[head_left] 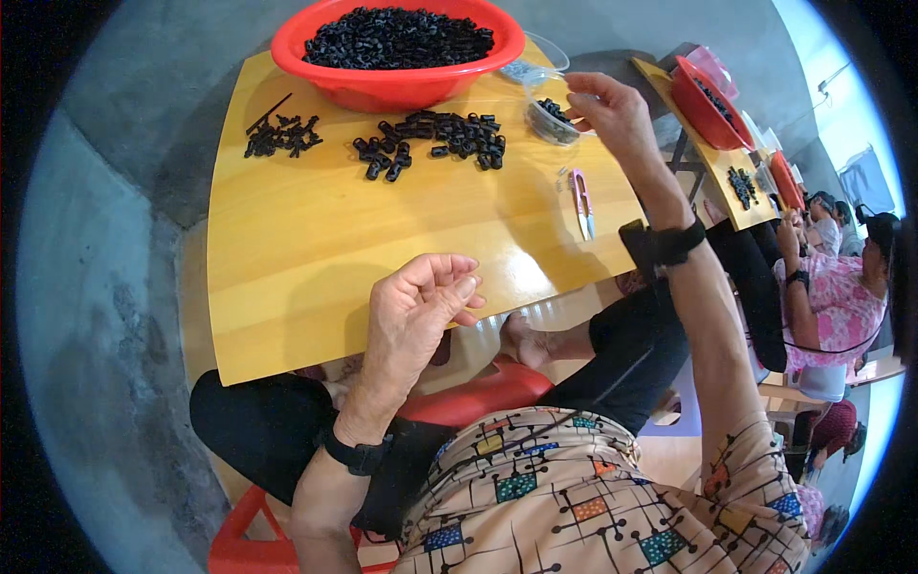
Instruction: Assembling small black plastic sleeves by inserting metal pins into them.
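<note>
My left hand [416,306] is over the table's near edge, its fingers curled and the thumb against them. Whatever it may hold is too small or hidden to name. At the table's right side my right hand [612,113] hovers by a clear plastic tub [555,134] of small black pieces, thumb and forefinger apart, with nothing visible between them. Small pink-handled thread snips [580,203] lie below that hand. Loose black tube-shaped plastic pieces [459,134] are spread across the table's middle, and thinner black parts [284,137] form a pile to their left.
A large red basin [392,88] heaped with black pieces stands at the yellow table's [316,249] far edge. Beside it is a clear lidded container [521,70]. A second table [712,163] with a red basin and seated people are at right; a grey wall is at left.
</note>
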The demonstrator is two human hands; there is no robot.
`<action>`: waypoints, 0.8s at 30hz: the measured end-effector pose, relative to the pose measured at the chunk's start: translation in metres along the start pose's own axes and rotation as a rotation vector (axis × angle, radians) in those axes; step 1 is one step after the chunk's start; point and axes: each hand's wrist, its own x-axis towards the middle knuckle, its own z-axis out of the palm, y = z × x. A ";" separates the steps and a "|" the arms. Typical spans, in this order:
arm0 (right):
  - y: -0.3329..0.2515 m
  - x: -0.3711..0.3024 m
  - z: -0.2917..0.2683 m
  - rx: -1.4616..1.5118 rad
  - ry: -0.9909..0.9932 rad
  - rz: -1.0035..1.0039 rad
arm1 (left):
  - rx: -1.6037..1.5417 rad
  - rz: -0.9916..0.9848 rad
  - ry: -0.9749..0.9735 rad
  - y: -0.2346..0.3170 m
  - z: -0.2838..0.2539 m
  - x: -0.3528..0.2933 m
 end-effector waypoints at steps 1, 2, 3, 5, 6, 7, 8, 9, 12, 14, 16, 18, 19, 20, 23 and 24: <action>-0.008 -0.007 0.009 -0.090 0.026 -0.097 | 0.001 -0.003 0.001 0.000 0.000 0.000; -0.016 -0.015 0.018 -0.101 -0.085 -0.081 | 0.003 -0.015 0.006 0.000 0.000 0.000; -0.031 -0.024 0.030 -0.174 -0.201 -0.068 | 0.004 -0.023 0.001 0.002 0.002 0.001; -0.028 -0.033 0.056 -0.279 -0.235 -0.327 | 0.010 -0.025 -0.002 0.002 0.003 0.000; -0.027 -0.035 0.069 -0.357 -0.258 -0.403 | 0.013 -0.025 0.004 0.002 0.002 -0.001; -0.026 -0.037 0.077 -0.440 -0.279 -0.479 | 0.014 -0.026 0.004 0.003 0.002 -0.001; -0.025 -0.040 0.083 -0.439 -0.279 -0.478 | 0.010 -0.039 0.007 0.003 0.002 -0.001; -0.025 -0.043 0.087 -0.428 -0.314 -0.506 | 0.004 -0.054 0.008 0.003 0.002 -0.001; -0.029 -0.053 0.090 -0.467 -0.278 -0.625 | -0.004 -0.062 -0.002 0.003 0.002 -0.002; -0.041 -0.064 0.087 -0.486 -0.291 -0.638 | -0.002 -0.076 0.002 0.001 0.000 -0.004; -0.046 -0.075 0.082 -0.490 -0.390 -0.604 | 0.001 -0.089 0.000 0.000 -0.001 -0.004; -0.044 -0.084 0.078 -0.495 -0.470 -0.593 | -0.022 -0.064 -0.003 0.000 -0.001 -0.004; -0.042 -0.083 0.075 -0.496 -0.470 -0.591 | -0.022 -0.065 -0.006 0.000 0.000 -0.003; -0.040 -0.083 0.072 -0.435 -0.443 -0.592 | -0.033 -0.056 -0.008 -0.001 0.000 -0.003; -0.031 -0.078 0.068 -0.377 -0.369 -0.553 | -0.036 -0.061 -0.005 -0.005 0.000 -0.001; -0.031 -0.073 0.066 -0.388 -0.313 -0.523 | -0.029 -0.060 -0.003 -0.003 0.000 -0.001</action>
